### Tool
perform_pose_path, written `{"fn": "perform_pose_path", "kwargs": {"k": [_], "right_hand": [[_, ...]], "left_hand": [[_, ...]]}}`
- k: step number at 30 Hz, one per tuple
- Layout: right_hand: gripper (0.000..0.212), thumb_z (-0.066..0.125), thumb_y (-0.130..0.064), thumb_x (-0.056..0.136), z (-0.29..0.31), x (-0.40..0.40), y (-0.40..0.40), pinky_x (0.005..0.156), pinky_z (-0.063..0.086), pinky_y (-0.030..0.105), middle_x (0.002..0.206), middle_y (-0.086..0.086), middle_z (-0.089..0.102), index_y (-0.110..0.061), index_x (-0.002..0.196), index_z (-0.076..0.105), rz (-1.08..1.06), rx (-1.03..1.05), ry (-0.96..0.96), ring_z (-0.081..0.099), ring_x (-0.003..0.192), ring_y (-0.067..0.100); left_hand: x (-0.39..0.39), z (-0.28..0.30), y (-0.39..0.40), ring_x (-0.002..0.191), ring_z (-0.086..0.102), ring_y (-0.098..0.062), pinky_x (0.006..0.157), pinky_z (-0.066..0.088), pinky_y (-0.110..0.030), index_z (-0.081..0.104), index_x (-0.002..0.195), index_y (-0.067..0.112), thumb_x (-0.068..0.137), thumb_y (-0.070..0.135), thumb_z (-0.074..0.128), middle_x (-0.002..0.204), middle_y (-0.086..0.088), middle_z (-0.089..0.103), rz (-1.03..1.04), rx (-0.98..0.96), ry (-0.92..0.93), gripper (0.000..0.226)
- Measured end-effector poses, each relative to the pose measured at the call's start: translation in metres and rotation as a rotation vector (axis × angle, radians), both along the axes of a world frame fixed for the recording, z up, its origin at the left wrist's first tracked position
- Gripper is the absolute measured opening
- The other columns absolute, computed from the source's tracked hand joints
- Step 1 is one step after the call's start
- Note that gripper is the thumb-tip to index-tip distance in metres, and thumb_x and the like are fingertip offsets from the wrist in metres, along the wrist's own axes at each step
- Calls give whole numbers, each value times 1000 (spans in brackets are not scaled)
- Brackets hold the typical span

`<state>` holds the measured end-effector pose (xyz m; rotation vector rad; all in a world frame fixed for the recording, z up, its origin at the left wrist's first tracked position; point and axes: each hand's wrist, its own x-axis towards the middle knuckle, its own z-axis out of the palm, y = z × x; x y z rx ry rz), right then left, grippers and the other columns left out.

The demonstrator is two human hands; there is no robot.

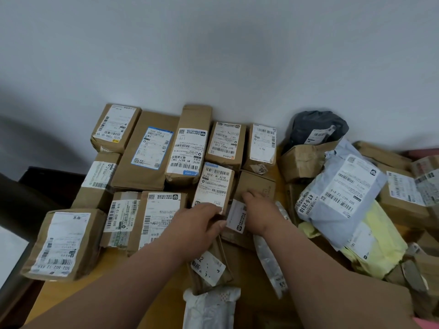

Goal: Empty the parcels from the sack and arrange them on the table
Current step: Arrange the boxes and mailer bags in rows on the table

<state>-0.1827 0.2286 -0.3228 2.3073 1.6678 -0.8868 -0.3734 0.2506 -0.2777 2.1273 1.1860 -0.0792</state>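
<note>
Several brown cardboard parcels with white labels lie in rows against the wall on the wooden table [78, 283]. My left hand [202, 222] grips the near end of a narrow labelled box [215, 184] in the middle row. My right hand [257, 210] rests with fingers spread on a plain brown box [257, 184] beside it, above a smaller box with a white label [235, 216]. A flat brown parcel [210, 267] lies under my left wrist. No sack is visible.
A loose heap at the right holds a grey-blue mailer [342, 198], a yellow bag [380, 248], a black bag [316, 127] and more boxes. A white padded parcel [209, 307] lies at the near edge. The table's left edge drops to a dark floor.
</note>
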Motion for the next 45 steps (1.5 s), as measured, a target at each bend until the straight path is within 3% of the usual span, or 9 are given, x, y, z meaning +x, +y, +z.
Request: {"fn": "perform_pose_path", "kwargs": {"k": [4,6,9,12,16,22,27,35,45], "right_hand": [[49,60,-39,89,54,-20,-3,92,49,35,131,5,58,-20,133,51,-245,96,136,56,115,24],[64,62,-59,83,78,-40,-15,87,49,32,132,-1,56,-26,136,47,-283,55,309,56,113,18],[105,58,-83,65,88,-82,-42,101,44,43,147,0,32,-36,150,17,-104,-28,250,43,131,25],[108,66,-72,68,66,-105,-59,101,42,46,147,3,20,-41,149,1,-15,13,168,36,133,30],[83,66,-52,69,52,-104,-72,93,49,35,128,-4,29,-37,137,21,-93,303,212,47,115,23],[84,77,-57,56,33,-116,-117,82,48,22,124,-6,25,-29,118,27,-185,628,272,42,102,12],[82,79,-58,50,18,-126,-136,67,51,24,116,5,36,-15,106,35,-289,891,235,44,93,16],[55,74,-56,73,10,-142,-139,76,51,23,106,-14,46,-34,103,34,-415,364,418,52,91,2],[57,64,-33,88,9,-153,-131,91,52,29,125,-10,47,-32,132,28,-486,425,474,54,108,5]], "left_hand": [[-14,8,8,120,50,-9,109,32,-40,49,136,32,99,43,44,133,11,54,167,148,26,40],[-25,9,11,112,54,-10,103,39,-40,53,132,30,98,36,48,126,10,58,229,147,7,35],[-38,9,11,106,56,-13,97,45,-41,58,128,29,97,28,51,120,7,61,285,124,-30,32],[-44,8,7,108,57,-14,97,46,-43,58,128,28,98,26,48,121,7,61,294,124,-26,32],[-51,7,2,104,58,-16,96,46,-44,59,127,28,97,25,49,115,6,63,294,146,-49,32],[-64,2,-13,95,58,-15,84,48,-40,63,113,27,94,23,52,100,11,61,283,190,-82,22],[-79,-5,-25,118,52,-22,96,44,-42,59,128,27,91,27,59,125,4,59,259,262,20,37],[-89,-6,-38,141,26,-17,115,22,-38,47,140,31,95,32,50,152,7,33,111,212,129,45],[-99,-12,-33,136,37,-12,111,30,-28,54,136,26,95,27,52,150,12,38,45,178,-6,41]]}}
